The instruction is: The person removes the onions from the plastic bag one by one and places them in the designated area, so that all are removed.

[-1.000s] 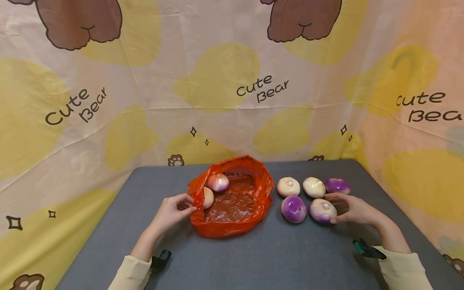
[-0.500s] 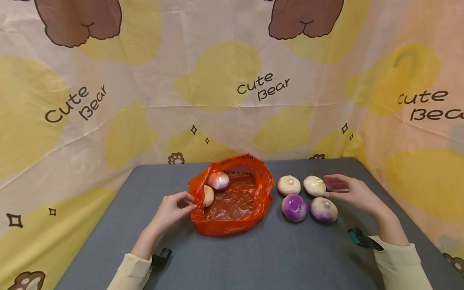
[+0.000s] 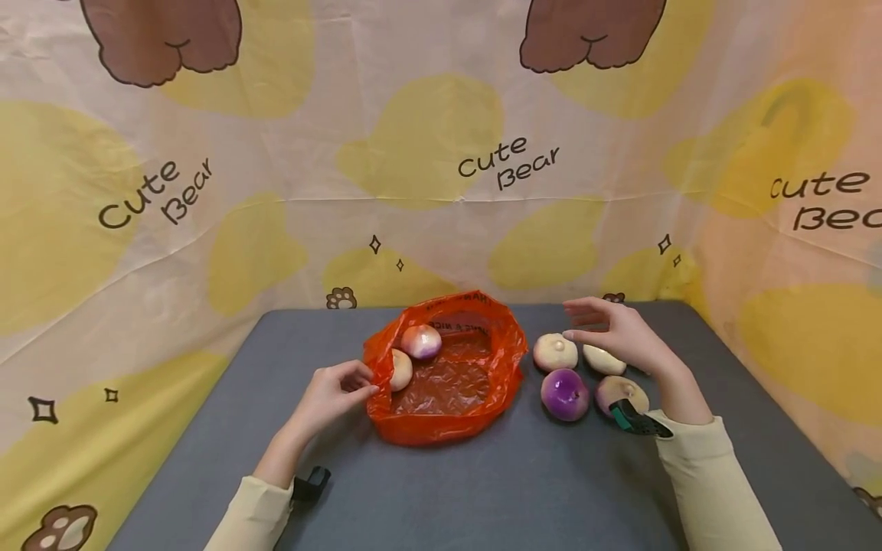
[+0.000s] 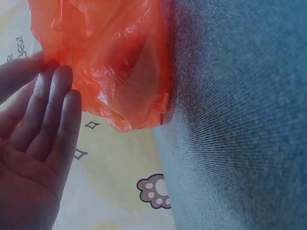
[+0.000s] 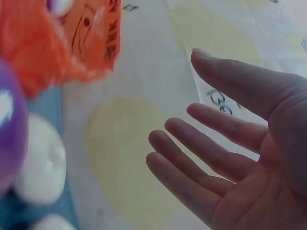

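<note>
My left hand [image 3: 339, 390] pinches the left rim of a red plastic bag [image 3: 437, 430], which stands with its mouth wide. Inside the bag lie a white-and-purple turnip [image 3: 422, 341] and a pale turnip [image 3: 401, 370]. Over the turnips on the right my right hand [image 3: 628, 335] hovers, fingers extended and holding nothing. Below it are a white turnip [image 3: 555, 353], a purple turnip [image 3: 565, 395], another white turnip [image 3: 602, 360] and a white-purple turnip [image 3: 617, 389], partly covered by the wrist strap. In the right wrist view the palm [image 5: 268, 191] is bare.
Everything stands on a grey table [image 3: 441, 505]. A patterned cloth [image 3: 455, 252] with bears and lettering hangs behind and at the sides. Black straps [image 3: 311, 485] sit on both wrists.
My right hand has left the front-right turnip, moved back to the far purple one, then left and up above the turnips. That far purple turnip is now hidden. My left hand stays at the bag.
</note>
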{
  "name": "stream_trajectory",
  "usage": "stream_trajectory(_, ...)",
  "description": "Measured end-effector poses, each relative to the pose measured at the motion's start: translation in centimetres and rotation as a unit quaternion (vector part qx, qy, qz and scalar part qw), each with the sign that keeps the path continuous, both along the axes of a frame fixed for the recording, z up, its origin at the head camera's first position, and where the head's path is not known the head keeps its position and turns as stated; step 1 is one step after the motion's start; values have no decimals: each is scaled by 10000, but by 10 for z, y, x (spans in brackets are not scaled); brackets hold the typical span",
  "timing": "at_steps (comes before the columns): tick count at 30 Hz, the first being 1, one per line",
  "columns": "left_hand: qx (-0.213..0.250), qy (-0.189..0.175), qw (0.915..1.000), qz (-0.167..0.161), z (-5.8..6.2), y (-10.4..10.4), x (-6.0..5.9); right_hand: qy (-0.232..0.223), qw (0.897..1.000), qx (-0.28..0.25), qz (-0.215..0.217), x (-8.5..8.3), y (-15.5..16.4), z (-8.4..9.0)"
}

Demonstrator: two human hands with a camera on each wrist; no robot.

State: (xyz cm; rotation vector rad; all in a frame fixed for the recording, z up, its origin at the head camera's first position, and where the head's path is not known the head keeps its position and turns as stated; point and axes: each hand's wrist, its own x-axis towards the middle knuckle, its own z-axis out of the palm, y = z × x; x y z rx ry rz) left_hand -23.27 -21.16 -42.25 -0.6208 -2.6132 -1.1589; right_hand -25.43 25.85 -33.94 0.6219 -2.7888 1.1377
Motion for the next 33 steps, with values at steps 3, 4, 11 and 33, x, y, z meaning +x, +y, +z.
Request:
stream_trajectory(3, 8, -10, 10000, 4, 0, 0, 0, -38, 9998, -133, 167, -8, -16, 3)
stream_trajectory(4, 7, -12, 10000, 7, 1, 0, 0, -29, 9995, -180, 250, -11, -21, 4)
stream_trajectory(11, 1, -20, 10000, 29, 0, 0, 0, -133, 9965, -430, 707, -26, -64, 9)
stream_trajectory(33, -1, -103, 9999, 52, -2, -1, -1, -249, 9930, -150, 1142, -63, -163, -1)
